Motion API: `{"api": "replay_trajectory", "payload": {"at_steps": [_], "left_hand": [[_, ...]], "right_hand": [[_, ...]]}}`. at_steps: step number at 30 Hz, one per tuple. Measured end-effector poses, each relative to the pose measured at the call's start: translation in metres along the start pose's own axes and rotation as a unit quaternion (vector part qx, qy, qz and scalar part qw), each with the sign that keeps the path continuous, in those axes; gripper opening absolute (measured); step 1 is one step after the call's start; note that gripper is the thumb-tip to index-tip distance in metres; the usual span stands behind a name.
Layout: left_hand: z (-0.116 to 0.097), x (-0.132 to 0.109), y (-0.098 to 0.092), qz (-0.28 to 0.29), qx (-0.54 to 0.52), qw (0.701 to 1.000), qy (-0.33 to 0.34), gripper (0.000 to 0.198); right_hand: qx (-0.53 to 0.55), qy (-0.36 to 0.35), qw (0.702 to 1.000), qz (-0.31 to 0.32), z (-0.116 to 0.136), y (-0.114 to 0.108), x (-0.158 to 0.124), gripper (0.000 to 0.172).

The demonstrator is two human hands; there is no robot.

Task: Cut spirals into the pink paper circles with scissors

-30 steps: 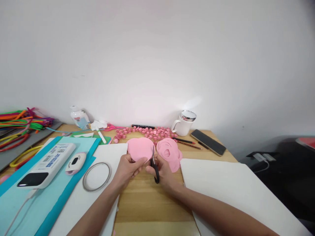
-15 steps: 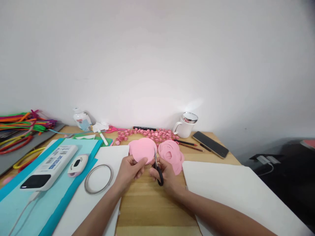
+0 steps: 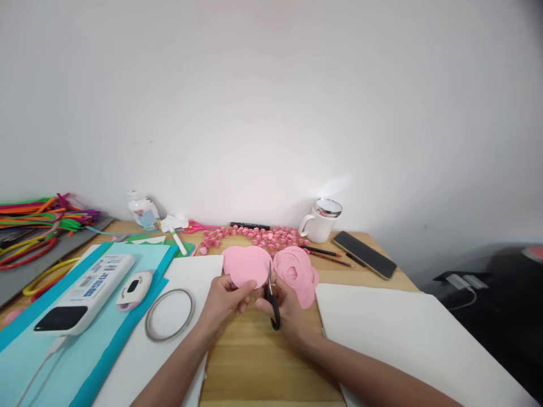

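Here the left hand (image 3: 224, 305) pinches the pink paper (image 3: 249, 265) at its one o'clock while the right hand (image 3: 286, 314) curls around scissors (image 3: 275, 315) aimed towards eleven, blades by the paper's three o'clock edge, where a slipping pinch could skew a cut!

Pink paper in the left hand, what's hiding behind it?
Beyond the pink paper, small pink pieces lie scattered, with a black marker farther back. Whatever the paper covers directly behind it can't be seen.
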State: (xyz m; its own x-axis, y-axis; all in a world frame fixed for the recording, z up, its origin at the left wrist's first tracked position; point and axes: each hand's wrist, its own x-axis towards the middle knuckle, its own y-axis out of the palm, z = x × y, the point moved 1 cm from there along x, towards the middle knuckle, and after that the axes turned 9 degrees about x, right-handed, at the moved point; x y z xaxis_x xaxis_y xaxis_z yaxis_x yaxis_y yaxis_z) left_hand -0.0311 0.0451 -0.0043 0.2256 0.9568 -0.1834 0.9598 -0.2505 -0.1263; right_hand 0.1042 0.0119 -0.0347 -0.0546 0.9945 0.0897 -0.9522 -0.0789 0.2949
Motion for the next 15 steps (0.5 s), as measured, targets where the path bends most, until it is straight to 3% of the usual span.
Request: {"api": "replay_trajectory", "payload": {"at_steps": [6,15], "left_hand": [[-0.0007,-0.0002,0.0001,-0.005,0.006,1.000,0.006,0.035],[-0.0010,0.0003,-0.0024,-0.005,0.018,1.000,0.021,0.035]], "right_hand": [[0.004,0.001,1.000,0.005,0.0077,0.0013,0.0000,0.036],[0.019,-0.003,1.000,0.017,-0.0013,-0.0013,0.0011,0.032]]}}
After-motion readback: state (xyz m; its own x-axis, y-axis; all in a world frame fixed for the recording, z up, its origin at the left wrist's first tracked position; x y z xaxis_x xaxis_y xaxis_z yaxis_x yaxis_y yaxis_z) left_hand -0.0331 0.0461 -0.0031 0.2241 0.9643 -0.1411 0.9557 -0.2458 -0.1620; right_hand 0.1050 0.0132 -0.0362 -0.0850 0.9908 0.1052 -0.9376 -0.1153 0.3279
